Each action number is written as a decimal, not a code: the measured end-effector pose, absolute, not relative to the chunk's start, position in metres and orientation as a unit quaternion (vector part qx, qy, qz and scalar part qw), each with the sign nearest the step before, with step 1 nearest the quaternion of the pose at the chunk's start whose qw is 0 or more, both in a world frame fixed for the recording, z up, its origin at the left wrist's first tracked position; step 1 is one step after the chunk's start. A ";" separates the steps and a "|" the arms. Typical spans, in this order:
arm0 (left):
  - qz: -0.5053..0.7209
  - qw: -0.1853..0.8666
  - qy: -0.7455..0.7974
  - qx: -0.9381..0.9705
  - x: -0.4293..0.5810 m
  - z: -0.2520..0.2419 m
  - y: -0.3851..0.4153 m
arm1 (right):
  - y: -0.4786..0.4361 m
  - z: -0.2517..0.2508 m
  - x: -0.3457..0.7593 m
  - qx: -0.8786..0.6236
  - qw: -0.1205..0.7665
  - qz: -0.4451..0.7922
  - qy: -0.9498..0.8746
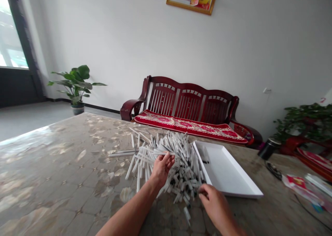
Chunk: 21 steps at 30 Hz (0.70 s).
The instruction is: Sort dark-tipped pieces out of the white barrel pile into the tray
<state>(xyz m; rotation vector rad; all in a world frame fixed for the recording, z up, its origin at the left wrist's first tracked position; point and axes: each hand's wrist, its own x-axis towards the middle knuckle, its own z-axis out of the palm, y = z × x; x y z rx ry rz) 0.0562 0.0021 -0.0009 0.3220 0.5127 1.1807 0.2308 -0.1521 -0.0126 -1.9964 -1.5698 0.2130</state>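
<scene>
A large heap of white plastic pens [178, 170] with black ends lies in a tangle on the marbled tabletop [57, 170]. My left hand [162, 168] is over the heap, with its fingers closed on a white pen [153, 153] that lies across the top. My right hand [212, 203] is at the heap's lower right edge, its fingers curled against the pens and next to the near corner of a white rectangular tray [228, 170]. A few pens [204, 155] lie inside the tray.
A black cup [269, 148], a dark cable [273, 171] and red-and-white packets [301, 187] lie on the table's right side. Behind the table stand a dark red wooden bench [189, 104] with a red cushion and potted plants.
</scene>
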 end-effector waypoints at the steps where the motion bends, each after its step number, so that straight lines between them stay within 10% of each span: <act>1: 0.549 0.788 0.236 0.151 0.057 -0.001 0.002 | -0.155 -0.018 0.230 -0.757 0.277 0.066 -0.588; 21: 0.511 0.813 0.218 0.176 0.061 -0.006 -0.007 | -0.145 -0.036 0.218 -0.745 0.153 -0.071 -0.646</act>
